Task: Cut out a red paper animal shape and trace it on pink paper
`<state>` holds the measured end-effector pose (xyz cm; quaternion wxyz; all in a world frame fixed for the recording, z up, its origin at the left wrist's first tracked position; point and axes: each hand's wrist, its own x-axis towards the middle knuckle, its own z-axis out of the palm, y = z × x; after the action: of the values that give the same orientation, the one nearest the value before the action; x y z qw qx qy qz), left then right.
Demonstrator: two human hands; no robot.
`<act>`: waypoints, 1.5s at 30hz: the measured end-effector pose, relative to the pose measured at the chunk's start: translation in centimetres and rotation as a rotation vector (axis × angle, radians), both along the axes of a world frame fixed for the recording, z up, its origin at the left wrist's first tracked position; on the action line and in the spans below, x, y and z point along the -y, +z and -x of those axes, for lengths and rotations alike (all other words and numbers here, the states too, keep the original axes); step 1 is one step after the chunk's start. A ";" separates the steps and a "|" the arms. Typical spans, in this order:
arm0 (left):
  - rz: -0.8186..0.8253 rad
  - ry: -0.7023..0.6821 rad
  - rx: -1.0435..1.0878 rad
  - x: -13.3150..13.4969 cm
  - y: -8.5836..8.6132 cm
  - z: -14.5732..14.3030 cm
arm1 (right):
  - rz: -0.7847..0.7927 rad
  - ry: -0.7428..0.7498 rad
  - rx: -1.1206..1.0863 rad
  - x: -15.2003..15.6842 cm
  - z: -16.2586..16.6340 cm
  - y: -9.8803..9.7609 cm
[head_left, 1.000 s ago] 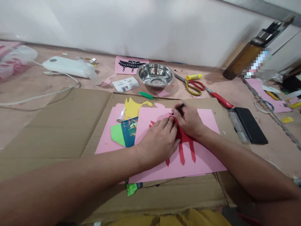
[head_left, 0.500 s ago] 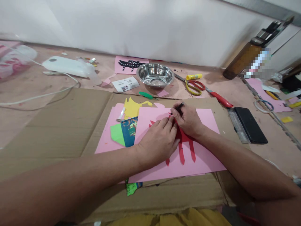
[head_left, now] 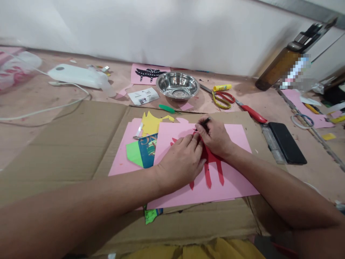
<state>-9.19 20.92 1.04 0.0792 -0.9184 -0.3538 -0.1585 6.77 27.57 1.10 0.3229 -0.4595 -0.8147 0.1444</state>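
Observation:
A red paper cutout (head_left: 212,160) with long pointed legs lies on a pink sheet (head_left: 172,196); its upper part is mostly covered by my hands. My left hand (head_left: 182,158) rests flat on the cutout, fingers stretched out side by side. Close against its fingertips, my right hand (head_left: 214,135) pinches a slim black pen (head_left: 207,121), tilted; its tip is hidden by the fingers. Left of the sheet lie a yellow paper scrap (head_left: 151,124) and a blue and green printed piece (head_left: 147,151), partly under the sheet.
Cardboard (head_left: 67,144) lies beneath the papers. Behind stand a steel bowl (head_left: 178,86), scissors (head_left: 222,100), a yellow glue stick (head_left: 222,87) and a red-handled cutter (head_left: 253,114). A black phone (head_left: 287,143) and clear ruler (head_left: 273,144) lie right; a brown bottle (head_left: 277,68) leans by the wall.
Both hands keep almost the same place on the red cutout. The black pen has shifted very slightly in my right hand.

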 end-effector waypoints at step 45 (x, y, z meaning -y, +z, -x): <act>-0.159 -0.005 -0.007 -0.1 0.0 0.0 | -0.063 -0.017 0.013 0.2 -0.9 0.2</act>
<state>-9.21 20.97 1.05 0.1527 -0.9107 -0.3373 -0.1830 7.72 27.39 1.30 0.3332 -0.4568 -0.8171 0.1128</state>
